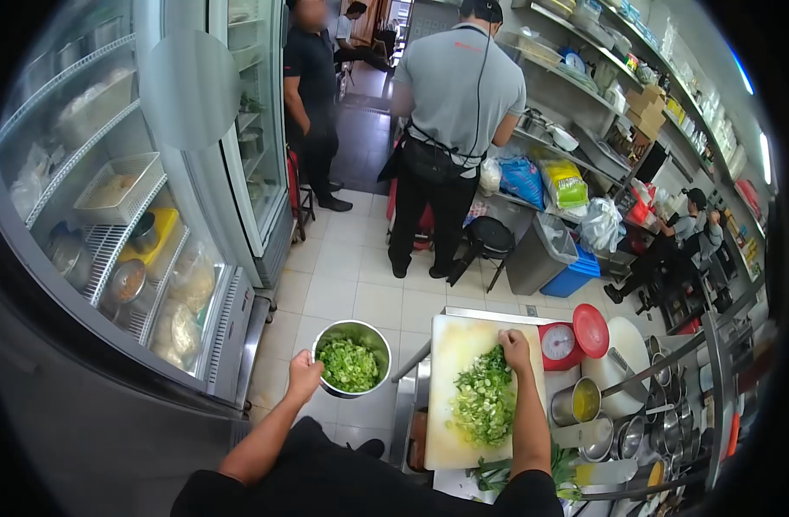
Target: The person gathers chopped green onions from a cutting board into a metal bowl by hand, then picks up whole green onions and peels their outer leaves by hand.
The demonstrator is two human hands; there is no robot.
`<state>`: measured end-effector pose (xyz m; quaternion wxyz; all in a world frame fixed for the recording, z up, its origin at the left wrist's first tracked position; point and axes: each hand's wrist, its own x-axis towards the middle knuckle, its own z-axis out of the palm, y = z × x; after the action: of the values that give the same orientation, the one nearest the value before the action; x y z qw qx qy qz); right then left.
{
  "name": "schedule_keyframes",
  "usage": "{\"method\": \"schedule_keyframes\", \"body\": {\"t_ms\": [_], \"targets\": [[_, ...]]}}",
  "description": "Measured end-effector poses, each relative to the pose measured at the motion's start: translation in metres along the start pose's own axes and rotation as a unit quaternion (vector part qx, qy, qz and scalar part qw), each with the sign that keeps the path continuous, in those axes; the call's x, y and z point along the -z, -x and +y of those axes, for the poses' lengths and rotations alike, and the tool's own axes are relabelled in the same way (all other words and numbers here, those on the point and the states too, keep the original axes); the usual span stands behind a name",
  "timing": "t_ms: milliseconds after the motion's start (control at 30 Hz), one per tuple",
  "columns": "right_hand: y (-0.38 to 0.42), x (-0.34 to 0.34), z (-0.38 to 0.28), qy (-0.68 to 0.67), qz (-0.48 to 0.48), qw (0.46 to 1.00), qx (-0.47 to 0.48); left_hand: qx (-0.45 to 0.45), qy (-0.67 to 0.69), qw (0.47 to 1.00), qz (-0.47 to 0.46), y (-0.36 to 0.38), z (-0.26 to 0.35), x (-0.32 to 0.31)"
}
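Note:
My left hand grips the rim or side of a round metal pot, held over the floor to the left of the table. Chopped green vegetables lie inside the pot. More chopped greens are heaped on a white cutting board. At the top right of that heap is my right hand, its fingers closed; whatever they hold, if anything, is too small to tell. Uncut green leaves lie at the board's near edge.
A red scale and a metal pot of yellow liquid stand right of the board. A glass-door fridge is on the left. A person in a grey shirt stands ahead near a black stool. Other people are farther back.

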<state>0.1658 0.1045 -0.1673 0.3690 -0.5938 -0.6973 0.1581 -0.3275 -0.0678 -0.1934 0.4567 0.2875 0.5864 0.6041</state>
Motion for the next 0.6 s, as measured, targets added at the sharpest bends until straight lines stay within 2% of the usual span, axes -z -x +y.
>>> {"method": "schedule_keyframes", "body": {"t_ms": [33, 100, 133, 200, 233, 300, 333, 367, 400, 433, 467, 500, 533, 600], "targets": [[0.005, 0.000, -0.004, 0.000, 0.005, 1.000, 0.004, -0.010, -0.012, 1.000, 0.000, -0.004, -0.006, 0.002], [0.013, 0.008, -0.009, 0.076, -0.103, 0.991, -0.042, -0.025, -0.017, 1.000, -0.003, -0.006, -0.013, 0.005], [0.018, 0.015, -0.016, 0.082, -0.097, 0.991, -0.036, -0.014, -0.013, 1.000, -0.011, -0.006, -0.012, 0.003], [0.032, 0.033, -0.029, 0.081, -0.170, 0.972, -0.138, -0.007, -0.006, 1.000, -0.023, -0.010, -0.017, 0.003], [0.036, 0.041, -0.030, 0.088, -0.173, 0.971, -0.140, 0.000, -0.001, 1.000, -0.024, -0.006, -0.018, 0.004], [0.043, 0.054, -0.028, 0.131, -0.141, 0.978, -0.077, -0.006, -0.002, 0.999, -0.045, -0.008, -0.013, 0.007], [0.039, 0.057, -0.024, 0.179, -0.104, 0.978, 0.001, -0.005, -0.038, 0.998, -0.042, -0.012, -0.016, 0.009], [0.039, 0.055, -0.028, 0.257, -0.057, 0.964, -0.046, -0.035, -0.064, 0.997, -0.041, -0.016, -0.016, 0.015], [0.049, 0.058, -0.075, 0.173, -0.002, 0.985, -0.014, -0.059, -0.093, 0.992, -0.062, -0.017, -0.020, 0.015], [0.057, 0.052, -0.069, 0.125, -0.013, 0.991, -0.052, -0.063, -0.124, 0.987, -0.077, -0.024, -0.033, 0.018], [0.062, 0.045, -0.060, 0.191, -0.063, 0.977, -0.076, -0.071, -0.152, 0.982, -0.091, -0.033, -0.046, 0.023], [0.072, 0.041, -0.071, 0.116, -0.055, 0.985, -0.111, -0.026, -0.101, 0.986, -0.127, -0.033, -0.042, 0.022], [0.085, 0.034, -0.101, 0.061, 0.050, 0.987, -0.138, 0.019, -0.047, 0.988, -0.147, -0.027, -0.035, 0.020], [0.108, 0.025, -0.122, 0.034, 0.149, 0.972, -0.176, 0.032, -0.063, 0.979, -0.191, -0.020, -0.030, 0.019]]}}
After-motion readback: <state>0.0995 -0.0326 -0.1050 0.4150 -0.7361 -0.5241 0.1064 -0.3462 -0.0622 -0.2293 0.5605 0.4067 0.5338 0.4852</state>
